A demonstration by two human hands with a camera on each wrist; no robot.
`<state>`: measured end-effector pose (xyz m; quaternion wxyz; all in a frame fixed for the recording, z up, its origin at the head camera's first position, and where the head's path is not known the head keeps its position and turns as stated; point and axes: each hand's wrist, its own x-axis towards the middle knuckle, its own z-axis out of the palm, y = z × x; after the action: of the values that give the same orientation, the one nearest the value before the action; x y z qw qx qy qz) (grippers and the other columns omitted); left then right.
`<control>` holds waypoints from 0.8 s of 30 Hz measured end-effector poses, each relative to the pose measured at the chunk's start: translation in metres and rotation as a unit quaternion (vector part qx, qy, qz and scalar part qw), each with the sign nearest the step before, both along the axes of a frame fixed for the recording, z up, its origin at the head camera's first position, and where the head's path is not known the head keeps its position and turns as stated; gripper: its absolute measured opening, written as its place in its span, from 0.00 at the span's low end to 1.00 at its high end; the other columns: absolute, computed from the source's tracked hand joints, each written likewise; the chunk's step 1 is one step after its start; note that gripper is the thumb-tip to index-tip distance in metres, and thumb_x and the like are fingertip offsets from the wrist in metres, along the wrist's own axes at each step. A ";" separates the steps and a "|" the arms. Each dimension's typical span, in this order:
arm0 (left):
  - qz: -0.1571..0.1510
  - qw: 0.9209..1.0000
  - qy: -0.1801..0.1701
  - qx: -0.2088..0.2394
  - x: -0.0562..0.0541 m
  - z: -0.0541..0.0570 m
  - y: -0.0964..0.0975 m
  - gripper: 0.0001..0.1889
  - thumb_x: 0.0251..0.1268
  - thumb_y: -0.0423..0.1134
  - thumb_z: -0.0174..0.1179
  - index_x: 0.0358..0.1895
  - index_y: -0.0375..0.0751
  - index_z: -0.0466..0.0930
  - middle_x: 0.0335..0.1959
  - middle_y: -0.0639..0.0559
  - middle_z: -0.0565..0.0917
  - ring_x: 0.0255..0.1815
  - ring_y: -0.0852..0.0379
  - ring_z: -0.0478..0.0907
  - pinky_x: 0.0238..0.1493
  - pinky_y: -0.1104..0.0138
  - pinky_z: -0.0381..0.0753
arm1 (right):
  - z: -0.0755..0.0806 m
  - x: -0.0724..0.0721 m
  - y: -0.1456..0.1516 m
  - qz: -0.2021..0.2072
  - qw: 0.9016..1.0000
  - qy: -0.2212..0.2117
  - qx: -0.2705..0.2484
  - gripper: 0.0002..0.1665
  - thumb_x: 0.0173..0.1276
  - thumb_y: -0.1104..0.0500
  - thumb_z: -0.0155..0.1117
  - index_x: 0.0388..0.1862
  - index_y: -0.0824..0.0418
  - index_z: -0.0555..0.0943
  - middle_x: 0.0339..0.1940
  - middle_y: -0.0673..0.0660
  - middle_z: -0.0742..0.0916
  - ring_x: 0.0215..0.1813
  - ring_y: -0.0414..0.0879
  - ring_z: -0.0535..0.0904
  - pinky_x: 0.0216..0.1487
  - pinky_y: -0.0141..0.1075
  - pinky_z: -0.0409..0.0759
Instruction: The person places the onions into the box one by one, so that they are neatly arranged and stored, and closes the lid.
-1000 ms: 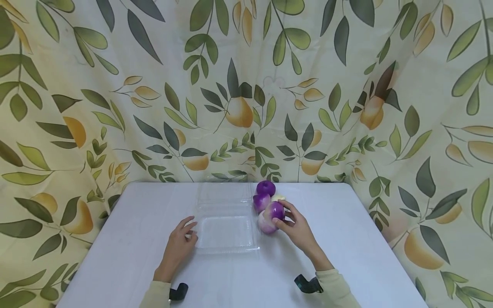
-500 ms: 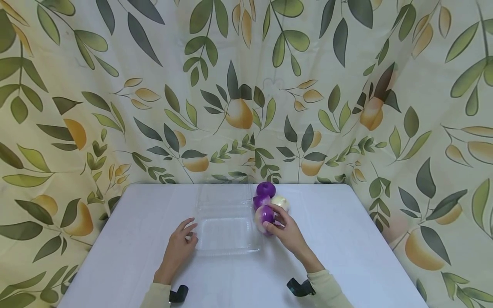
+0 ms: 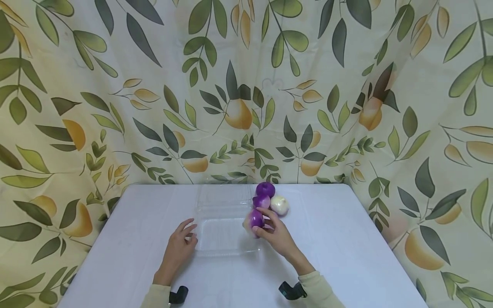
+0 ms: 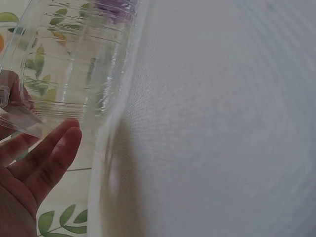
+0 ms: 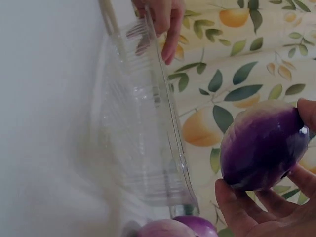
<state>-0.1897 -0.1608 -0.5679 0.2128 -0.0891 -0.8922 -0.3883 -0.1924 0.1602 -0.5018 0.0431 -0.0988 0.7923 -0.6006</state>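
My right hand [image 3: 280, 236] grips a shiny purple-and-white onion [image 3: 255, 220] between thumb and fingers, over the right side of a clear plastic clamshell container [image 3: 227, 252]. The right wrist view shows this onion [image 5: 261, 145] raised beside the container wall [image 5: 148, 123]. At the container's left edge, my left hand [image 3: 178, 248] holds the rim lightly. In the left wrist view, some fingers [image 4: 54, 158] lie outside the plastic corner while others show through it. The lid [image 3: 223, 194] lies folded back, away from me.
Just right of the container on the white table [image 3: 339, 256] are a dark purple onion [image 3: 265, 189], a purple-and-white one [image 3: 261, 201] and a pale one [image 3: 280, 205]. A leaf-and-fruit patterned curtain [image 3: 246, 85] hangs behind the table. Each wrist wears a black camera.
My right hand has carried the onion leftward, from beside the other onions to over the container's right edge, uncovering the pale onion. My left hand has stayed at the container's left edge.
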 end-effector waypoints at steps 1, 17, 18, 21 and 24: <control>0.000 1.000 -0.002 -0.001 0.000 0.000 0.000 0.16 0.56 0.28 0.61 0.50 0.31 0.84 0.60 0.43 0.81 0.36 0.54 0.86 0.31 0.71 0.84 | 0.000 0.000 -0.002 0.007 1.000 0.003 -0.005 0.37 0.65 0.57 0.68 0.72 0.52 0.68 0.71 0.66 0.70 0.67 0.64 0.73 0.57 0.46 0.83; -0.005 1.000 0.005 0.000 -0.002 -0.002 -0.002 0.16 0.56 0.26 0.61 0.50 0.31 0.84 0.60 0.42 0.80 0.35 0.54 0.87 0.31 0.72 0.84 | -0.011 -0.001 -0.029 0.043 0.999 0.002 -0.034 0.35 0.65 0.57 0.68 0.70 0.53 0.69 0.70 0.64 0.72 0.67 0.64 0.73 0.56 0.44 0.84; -0.004 1.000 0.004 -0.003 -0.002 -0.003 -0.002 0.16 0.56 0.26 0.61 0.50 0.31 0.84 0.60 0.43 0.80 0.35 0.54 0.87 0.31 0.72 0.84 | -0.011 -0.001 -0.031 0.044 0.998 0.001 -0.037 0.35 0.65 0.57 0.68 0.70 0.53 0.69 0.70 0.63 0.72 0.67 0.64 0.73 0.56 0.44 0.84; -0.005 1.000 0.007 -0.004 -0.003 -0.004 -0.002 0.17 0.55 0.26 0.61 0.50 0.31 0.84 0.59 0.42 0.81 0.35 0.54 0.87 0.31 0.72 0.84 | -0.012 -0.001 -0.037 0.046 0.998 0.001 -0.043 0.35 0.65 0.56 0.68 0.70 0.54 0.69 0.69 0.64 0.73 0.65 0.63 0.74 0.55 0.43 0.84; -0.006 1.000 0.014 -0.005 -0.003 -0.004 -0.001 0.17 0.54 0.26 0.61 0.49 0.31 0.84 0.59 0.42 0.81 0.34 0.53 0.87 0.31 0.71 0.84 | -0.013 -0.002 -0.041 0.047 0.998 0.003 -0.044 0.35 0.65 0.57 0.68 0.70 0.56 0.69 0.69 0.65 0.73 0.63 0.62 0.75 0.54 0.43 0.85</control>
<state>-0.1927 -0.1620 -0.5720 0.2225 -0.1007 -0.8907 -0.3834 -0.1940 0.1191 -0.5149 0.0640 -0.1397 0.7597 -0.6319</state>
